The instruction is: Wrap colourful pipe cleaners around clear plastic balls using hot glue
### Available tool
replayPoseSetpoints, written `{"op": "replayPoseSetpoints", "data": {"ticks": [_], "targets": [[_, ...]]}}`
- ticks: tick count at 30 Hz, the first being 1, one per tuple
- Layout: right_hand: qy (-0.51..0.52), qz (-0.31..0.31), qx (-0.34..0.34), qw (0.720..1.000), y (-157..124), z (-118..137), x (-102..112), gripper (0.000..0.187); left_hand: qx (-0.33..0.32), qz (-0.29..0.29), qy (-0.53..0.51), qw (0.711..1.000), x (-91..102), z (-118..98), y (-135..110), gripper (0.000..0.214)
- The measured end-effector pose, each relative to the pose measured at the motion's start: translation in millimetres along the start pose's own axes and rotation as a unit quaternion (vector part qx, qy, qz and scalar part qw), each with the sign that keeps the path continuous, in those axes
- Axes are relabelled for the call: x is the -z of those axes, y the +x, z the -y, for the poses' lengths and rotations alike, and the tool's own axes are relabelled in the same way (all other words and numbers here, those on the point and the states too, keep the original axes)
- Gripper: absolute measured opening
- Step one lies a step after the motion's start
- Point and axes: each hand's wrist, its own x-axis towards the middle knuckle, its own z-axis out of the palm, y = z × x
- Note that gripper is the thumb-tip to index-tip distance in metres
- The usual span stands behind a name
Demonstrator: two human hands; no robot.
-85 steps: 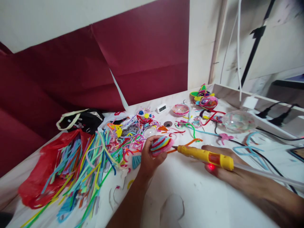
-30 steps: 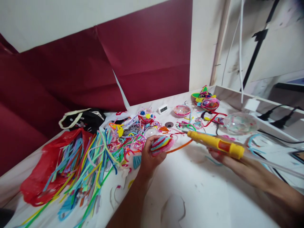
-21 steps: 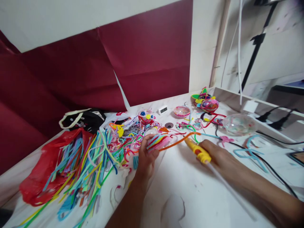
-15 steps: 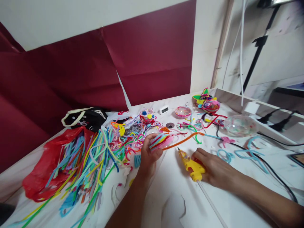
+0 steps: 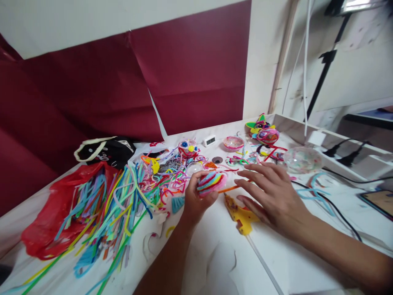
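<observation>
My left hand (image 5: 194, 203) is closed around a rounded piece covered in coloured pipe cleaners (image 5: 211, 183), striped blue, red, yellow and pink. An orange pipe cleaner (image 5: 229, 189) runs from its lower edge toward my right hand (image 5: 278, 196), which has its fingers spread and holds nothing that I can see. Part of that strand is hidden behind the fingers. Just below them a yellow glue gun (image 5: 241, 216) lies on the white table, its nozzle toward the rounded piece. A long clear glue stick (image 5: 264, 263) sticks out of its back end.
To the left, a red plastic bag (image 5: 46, 223) spills many pipe cleaners (image 5: 123, 213). Finished pipe-cleaner figures (image 5: 264, 133), a pink-rimmed clear bowl (image 5: 233, 143) and a clear dome (image 5: 302, 159) stand farther back. A black cable (image 5: 340, 219) crosses the right side near a phone (image 5: 379, 205).
My right hand has let go of the glue gun, opened and risen toward the orange pipe cleaner. The glue gun now lies on the table. My left hand still holds the striped piece.
</observation>
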Motion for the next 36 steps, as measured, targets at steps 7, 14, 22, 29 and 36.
{"op": "replayPoseSetpoints", "data": {"ticks": [7,14,22,29,36], "targets": [[0.182,0.033,-0.058,0.981,2.6,-10.2,-14.5,0.015,-0.015,0.039,0.026,0.999,1.4,4.7,-1.6,0.048],[0.279,0.008,-0.143,0.95,7.0,-10.8,-17.7,0.009,-0.008,0.048,0.037,0.998,-1.1,3.5,-2.3,0.045],[0.318,0.011,-0.208,0.925,6.6,-9.7,-25.3,0.012,0.016,0.052,0.016,0.998,-4.3,-3.4,-5.4,0.044],[0.383,0.045,-0.277,0.88,3.9,-11.8,-31.2,0.019,0.018,0.019,-0.026,0.999,-10.6,-1.2,-6.8,0.045],[0.501,0.071,-0.372,0.778,3.7,-12.9,-32.2,0.026,0.031,0.031,-0.043,0.998,-11.0,-2.6,-7.2,0.045]]}}
